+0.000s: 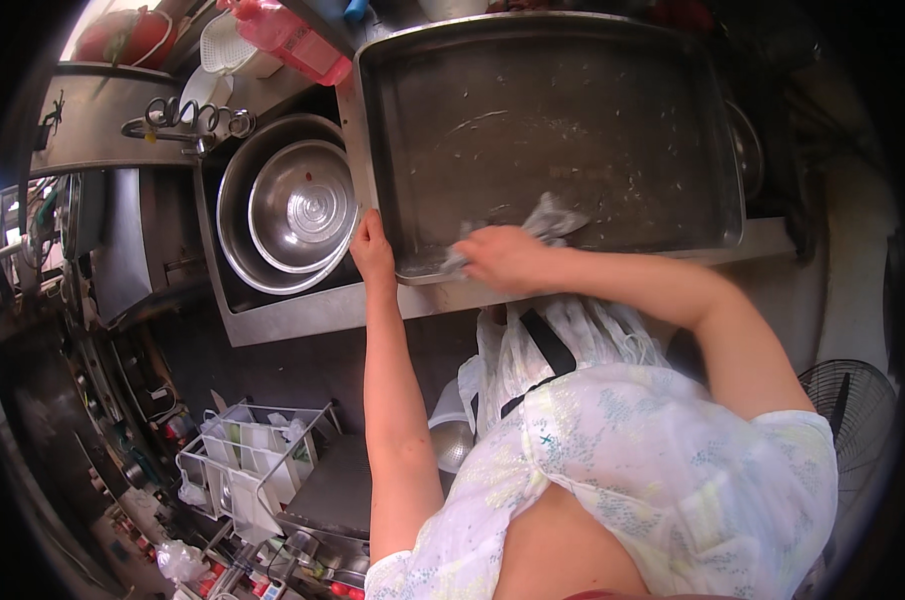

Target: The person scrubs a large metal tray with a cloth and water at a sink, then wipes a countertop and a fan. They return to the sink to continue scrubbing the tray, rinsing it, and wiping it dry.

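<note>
A large rectangular metal tray (572, 150) lies across the steel sink unit, with pale bits and wet smears on its bottom. My right hand (501, 257) presses a crumpled grey cloth (553, 220) at the tray's near wall, left of its middle. My left hand (373, 244) grips the tray's left rim near the front corner; the fingertips are partly hidden. Just left of that hand, nested steel bowls (313, 202) sit in the sink basin, the inner one with a small red speck.
A pink plastic bottle (295, 41) and a white basket (227, 45) stand behind the basin, near a coiled-hose faucet (197, 120). A red bucket (126, 37) is at the back left. A wire rack (253, 457) stands at lower left, a fan (850, 397) at right.
</note>
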Demonstrator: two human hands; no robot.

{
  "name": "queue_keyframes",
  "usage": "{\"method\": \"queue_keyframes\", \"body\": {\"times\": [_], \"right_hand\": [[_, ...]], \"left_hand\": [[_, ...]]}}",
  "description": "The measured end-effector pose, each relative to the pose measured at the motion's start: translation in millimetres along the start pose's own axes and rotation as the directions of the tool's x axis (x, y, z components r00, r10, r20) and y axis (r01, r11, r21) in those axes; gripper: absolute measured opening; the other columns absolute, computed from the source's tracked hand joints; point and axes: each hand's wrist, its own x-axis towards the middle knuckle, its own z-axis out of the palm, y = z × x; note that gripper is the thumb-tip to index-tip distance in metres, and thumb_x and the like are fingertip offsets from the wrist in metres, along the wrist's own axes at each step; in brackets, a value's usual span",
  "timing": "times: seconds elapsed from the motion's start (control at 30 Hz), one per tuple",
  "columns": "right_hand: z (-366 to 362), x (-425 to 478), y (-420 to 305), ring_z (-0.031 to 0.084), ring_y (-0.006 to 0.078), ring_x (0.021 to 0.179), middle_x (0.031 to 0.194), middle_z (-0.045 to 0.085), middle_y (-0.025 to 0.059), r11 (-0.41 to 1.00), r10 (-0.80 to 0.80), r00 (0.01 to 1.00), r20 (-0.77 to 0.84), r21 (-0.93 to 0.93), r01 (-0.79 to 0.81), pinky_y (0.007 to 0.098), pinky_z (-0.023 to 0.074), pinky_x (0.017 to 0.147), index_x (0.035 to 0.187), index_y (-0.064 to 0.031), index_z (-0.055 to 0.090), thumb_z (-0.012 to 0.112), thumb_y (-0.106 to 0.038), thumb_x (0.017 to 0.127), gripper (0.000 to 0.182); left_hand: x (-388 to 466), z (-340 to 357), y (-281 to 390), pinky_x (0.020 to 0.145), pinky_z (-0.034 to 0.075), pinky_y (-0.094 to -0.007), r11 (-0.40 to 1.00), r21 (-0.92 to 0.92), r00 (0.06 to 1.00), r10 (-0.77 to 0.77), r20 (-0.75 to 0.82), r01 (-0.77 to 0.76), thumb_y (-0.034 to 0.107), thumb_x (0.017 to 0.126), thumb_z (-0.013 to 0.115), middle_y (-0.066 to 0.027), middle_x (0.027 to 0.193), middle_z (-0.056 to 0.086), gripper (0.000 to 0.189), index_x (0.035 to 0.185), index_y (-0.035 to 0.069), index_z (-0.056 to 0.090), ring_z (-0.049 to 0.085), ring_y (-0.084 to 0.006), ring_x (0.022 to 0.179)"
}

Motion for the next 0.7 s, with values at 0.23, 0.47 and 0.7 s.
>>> {"method": "queue_keyframes", "body": {"times": [0.23, 0.47, 0.7], "right_hand": [[58, 34, -44, 0.054, 0.0221, 0.075, 0.081, 0.054, 0.0079, 0.933, -0.266, 0.892, -0.365, -0.330, 0.143, 0.0321, 0.0432, 0.066, 0.092, -0.0049, 0.055, 0.054, -0.015, 0.072, 0.022], [6, -86, 19, 0.054, 0.0178, 0.075, 0.079, 0.053, 0.0027, 0.906, -0.172, 0.891, -0.421, -0.423, -0.025, 0.0304, 0.0412, 0.065, 0.094, -0.0091, 0.057, 0.054, -0.015, 0.071, 0.024], [-63, -222, 90, 0.057, 0.0228, 0.082, 0.089, 0.058, 0.0076, 0.851, -0.052, 0.929, -0.367, -0.503, -0.152, 0.0351, 0.0448, 0.074, 0.096, -0.0062, 0.061, 0.057, -0.010, 0.073, 0.023]], "left_hand": [[-4, -2, 1, 0.061, 0.042, -0.0286, 0.993, 0.067, 0.995, 0.098, -0.033, -0.095, 0.028, 0.092, 0.051, -0.0070, 0.068, 0.060, 0.037, 0.089, -0.006, 0.062, 0.049, -0.0099, 0.065], [-4, 2, 4, 0.050, 0.033, -0.0281, 0.988, 0.090, 0.991, 0.127, -0.048, -0.123, 0.030, 0.092, 0.052, 0.0001, 0.056, 0.043, 0.041, 0.079, -0.008, 0.058, 0.036, -0.0075, 0.057], [-2, -1, -2, 0.050, 0.032, -0.0272, 0.988, 0.072, 0.988, 0.140, -0.057, -0.136, 0.029, 0.092, 0.051, 0.0007, 0.057, 0.043, 0.040, 0.083, -0.009, 0.059, 0.036, -0.0067, 0.057]]}}
